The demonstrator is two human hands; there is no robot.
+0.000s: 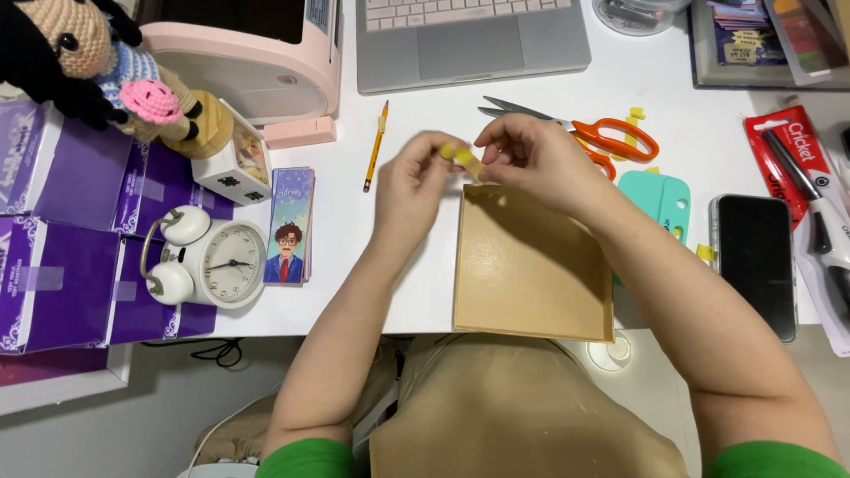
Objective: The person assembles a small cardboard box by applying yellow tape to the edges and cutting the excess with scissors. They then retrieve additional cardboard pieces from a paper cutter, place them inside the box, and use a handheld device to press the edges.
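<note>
From the head camera I see both hands meeting just above the far edge of a shallow tan cardboard tray [531, 265], which lies flat on the white desk [416, 292] right in front of me. My left hand [414, 177] has its fingers curled in and pinches a small yellow piece [457, 154] between thumb and fingertips. My right hand [531, 152] is closed in the same way, its fingertips pressed onto the same piece from the other side, so the two hands touch there (whether the piece is tape or foam, I cannot tell). The piece sits at the tray's upper left corner, seemingly touching its rim.

Just behind the right hand lie orange-handled scissors [611, 137], with a few yellow scraps [636, 113] beside them. A yellow pencil [376, 146] lies left of my left hand, pointing away. A teal tool [660, 199] peeks out under my right forearm, a black phone [755, 261] farther right. At the left stand a white alarm clock [212, 261] and an illustrated bookmark [289, 226].
</note>
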